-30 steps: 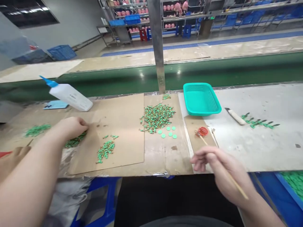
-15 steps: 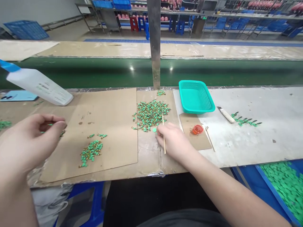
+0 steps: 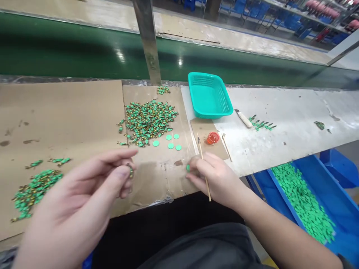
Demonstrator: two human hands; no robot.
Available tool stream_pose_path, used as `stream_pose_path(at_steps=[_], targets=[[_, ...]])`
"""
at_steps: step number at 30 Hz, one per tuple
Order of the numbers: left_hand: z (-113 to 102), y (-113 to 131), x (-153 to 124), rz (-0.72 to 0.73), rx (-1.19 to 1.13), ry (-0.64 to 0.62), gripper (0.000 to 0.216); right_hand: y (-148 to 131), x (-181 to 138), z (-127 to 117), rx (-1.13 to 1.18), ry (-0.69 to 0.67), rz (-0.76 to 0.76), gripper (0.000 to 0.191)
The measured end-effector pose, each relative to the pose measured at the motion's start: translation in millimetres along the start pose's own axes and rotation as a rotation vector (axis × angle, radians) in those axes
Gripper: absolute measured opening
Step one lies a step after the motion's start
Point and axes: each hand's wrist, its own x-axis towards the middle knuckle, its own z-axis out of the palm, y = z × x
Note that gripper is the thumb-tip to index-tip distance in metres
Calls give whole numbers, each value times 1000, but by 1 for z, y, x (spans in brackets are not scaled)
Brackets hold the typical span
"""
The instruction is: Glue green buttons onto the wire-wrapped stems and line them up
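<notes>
The left hand (image 3: 81,194) is half closed, its fingertips pinching a small green-and-gold piece (image 3: 130,171), whose exact shape is too small to tell. The right hand (image 3: 210,175) curls loosely around a thin wooden stick (image 3: 203,170), with its fingertips beside a single green disc (image 3: 188,168) on the cardboard.

Five more green discs (image 3: 170,145) lie apart from one another on the cardboard sheet (image 3: 70,112), just below a large heap of green-and-gold pieces (image 3: 147,121). Too many pieces lie in the heap to count. A small cluster of the same pieces (image 3: 163,89) sits above it, near the steel post (image 3: 147,41). Another heap (image 3: 35,192) lies to the left, with two loose bits (image 3: 60,160) above it.

On the bench (image 3: 283,145), a teal plastic basket (image 3: 209,95) stands beside a small red cap (image 3: 213,138) holding orange liquid. One utility knife (image 3: 244,118) lies next to a short row of green pieces (image 3: 262,124). To the right, below the bench edge, a blue crate (image 3: 316,190) holds a mass of green discs (image 3: 303,201).
</notes>
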Motion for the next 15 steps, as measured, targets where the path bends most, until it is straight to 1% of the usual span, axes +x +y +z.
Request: stream_pose_path(at_steps=[1, 3, 5, 6, 10, 12, 15], targets=[[14, 4, 1, -21, -53, -29, 61, -1, -1, -3, 26, 31, 6, 6], [32, 7, 4, -50, -112, -64, 56, -8, 0, -6, 130, 112, 75, 7], [41, 7, 6, -58, -123, -73, 51, -19, 2, -7, 326, 176, 181, 8], [44, 7, 7, -57, -124, -74, 48, -25, 4, -6, 451, 186, 240, 9], [54, 9, 5, -41, -174, -79, 37, -48, 17, 2, 938, 155, 463, 9], [60, 11, 1, -13, -223, -74, 31, -53, 21, 5, 1100, 138, 549, 12], [66, 14, -4, 6, -300, -105, 31, -52, 22, 5, 1258, 87, 635, 20]])
